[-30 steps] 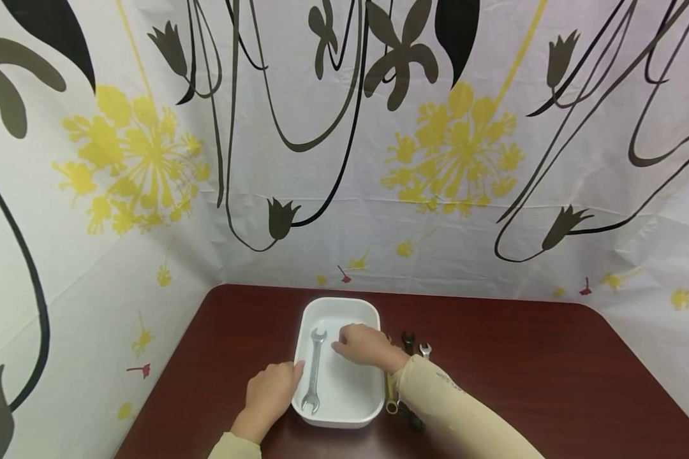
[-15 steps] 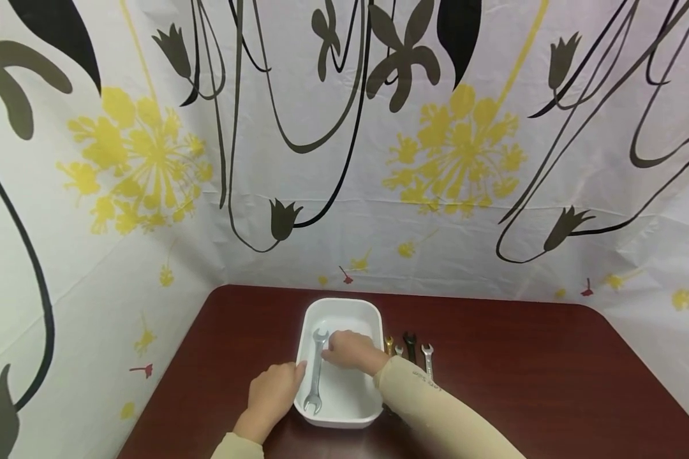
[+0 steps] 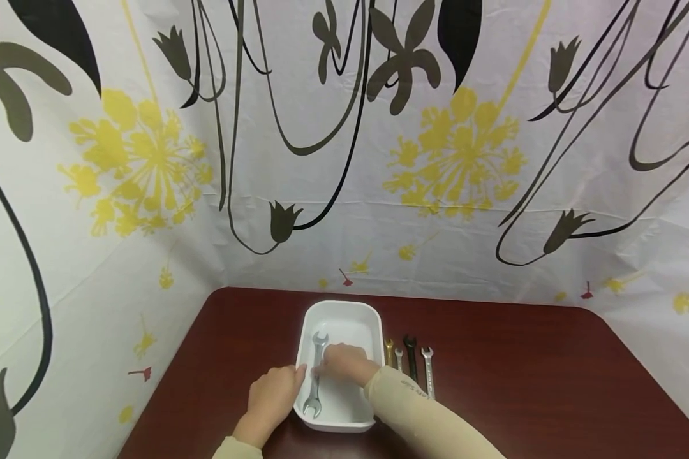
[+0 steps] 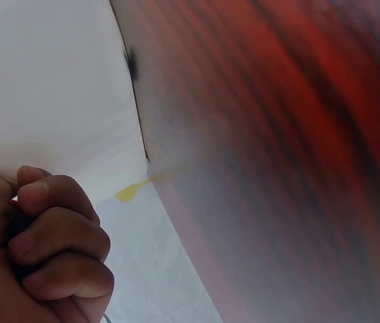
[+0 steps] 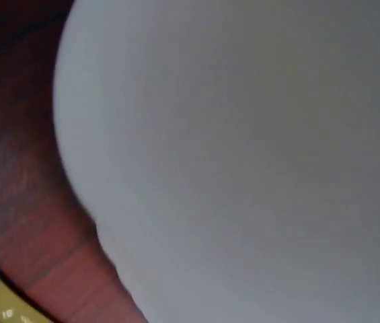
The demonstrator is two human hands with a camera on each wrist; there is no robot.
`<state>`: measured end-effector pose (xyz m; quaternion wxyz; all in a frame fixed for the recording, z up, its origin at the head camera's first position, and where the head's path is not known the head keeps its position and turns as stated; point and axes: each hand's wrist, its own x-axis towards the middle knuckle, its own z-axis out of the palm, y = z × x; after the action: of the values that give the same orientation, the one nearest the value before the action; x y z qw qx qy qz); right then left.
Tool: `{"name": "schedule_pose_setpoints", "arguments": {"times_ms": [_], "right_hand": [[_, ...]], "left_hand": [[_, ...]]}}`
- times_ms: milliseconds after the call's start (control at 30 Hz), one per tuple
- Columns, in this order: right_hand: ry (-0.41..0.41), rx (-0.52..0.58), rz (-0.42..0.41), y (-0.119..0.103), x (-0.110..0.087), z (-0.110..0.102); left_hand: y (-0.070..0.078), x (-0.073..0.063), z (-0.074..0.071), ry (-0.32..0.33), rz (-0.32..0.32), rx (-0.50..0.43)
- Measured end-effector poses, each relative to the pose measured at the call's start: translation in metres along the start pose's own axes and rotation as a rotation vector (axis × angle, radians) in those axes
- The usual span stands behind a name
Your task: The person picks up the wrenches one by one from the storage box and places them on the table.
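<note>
A silver open-end wrench lies lengthwise along the left side of a white tray. My right hand is inside the tray with its fingers curled, pinching the wrench at the middle of its handle; the fingertips are partly hidden behind the hand. At the tray's left edge my left hand holds the rim, thumb on top. The left wrist view shows the curled fingers of that left hand beside the tray's white wall. In the right wrist view the tray fills most of the picture.
Right of the tray lie a gold wrench, a small silver wrench, a black wrench and another silver wrench, partly covered by the right sleeve. All rest on a dark red table before a patterned curtain.
My right hand has moved left and nearer across the tray, from beside the wrench onto its handle. More of the wrenches on the right now shows. The left hand stays at the rim.
</note>
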<state>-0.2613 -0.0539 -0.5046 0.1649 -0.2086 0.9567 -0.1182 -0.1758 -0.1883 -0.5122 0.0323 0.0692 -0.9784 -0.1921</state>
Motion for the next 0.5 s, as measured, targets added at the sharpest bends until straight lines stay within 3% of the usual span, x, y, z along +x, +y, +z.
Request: {"name": "schedule_pose_setpoints", "arguments": {"times_ms": [500], "right_hand": [[0.031, -0.047, 0.032, -0.013, -0.008, 0.017]], "left_hand": [[-0.002, 0.000, 0.003, 0.036, 0.019, 0.013]]}}
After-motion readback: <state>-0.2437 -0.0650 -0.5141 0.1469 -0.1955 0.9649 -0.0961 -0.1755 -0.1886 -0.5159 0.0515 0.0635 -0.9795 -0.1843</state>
